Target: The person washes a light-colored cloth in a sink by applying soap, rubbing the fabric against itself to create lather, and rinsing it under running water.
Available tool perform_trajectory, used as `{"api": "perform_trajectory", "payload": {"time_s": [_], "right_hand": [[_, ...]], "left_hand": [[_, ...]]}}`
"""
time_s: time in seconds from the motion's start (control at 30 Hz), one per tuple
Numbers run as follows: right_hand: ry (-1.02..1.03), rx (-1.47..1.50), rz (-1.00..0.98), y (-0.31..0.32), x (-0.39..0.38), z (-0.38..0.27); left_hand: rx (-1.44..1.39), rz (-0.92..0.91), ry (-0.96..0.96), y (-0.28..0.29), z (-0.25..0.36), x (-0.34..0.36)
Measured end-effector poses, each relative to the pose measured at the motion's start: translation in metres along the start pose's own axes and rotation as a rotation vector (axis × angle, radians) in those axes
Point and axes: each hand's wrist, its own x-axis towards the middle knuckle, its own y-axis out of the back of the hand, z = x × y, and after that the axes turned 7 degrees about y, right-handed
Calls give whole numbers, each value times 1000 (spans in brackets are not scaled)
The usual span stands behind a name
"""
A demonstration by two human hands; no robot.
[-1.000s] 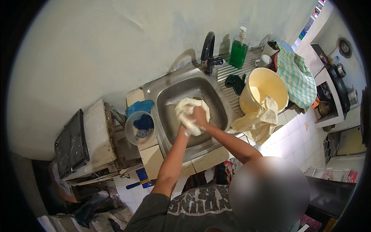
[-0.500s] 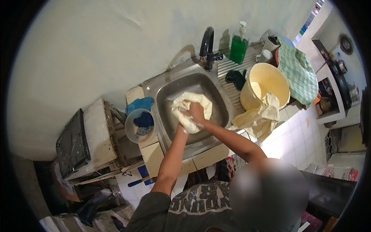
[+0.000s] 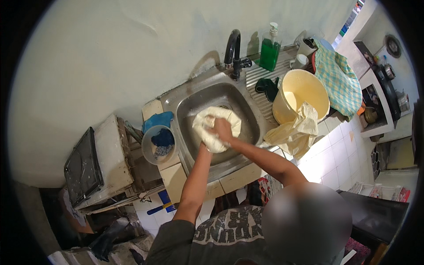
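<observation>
Over the steel sink (image 3: pixel 187 115) I hold a bunched cream cloth (image 3: pixel 229 115) with both hands. My right hand (image 3: pixel 223 129) lies across the top of the cloth, its fingers curled into the fabric and slightly blurred. From below, my left hand (image 3: pixel 205 147) goes into the folds; the fabric covers its fingers, so only the wrist end shows. White suds cling to the cloth around my hands. Above the sink's far edge stands the black faucet (image 3: pixel 232 51), with no water visibly running from it.
At left sits a clear bowl (image 3: pixel 148 154) with dark blue material, beside a blue cloth (image 3: pixel 159 121). A cream bucket (image 3: pixel 282 106) stands right on the ribbed drainboard, a pale yellow cloth (image 3: pixel 300 137) over its rim. Behind are a green soap bottle (image 3: pixel 269 54) and a checkered cloth (image 3: pixel 338 79).
My right hand has shifted slightly over the cream cloth, and the folds around it have changed shape. Both hands stay on the cloth; the whole view has shifted a little.
</observation>
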Motion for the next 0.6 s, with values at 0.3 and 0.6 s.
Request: {"api": "perform_trajectory", "payload": {"time_s": [0.3,0.6], "right_hand": [[202,638,27,54,56,-12],[615,314,-359,60,-6,-101]], "left_hand": [[22,654,316,77,18,-42],[-15,69,77,-20,24,-29]]}}
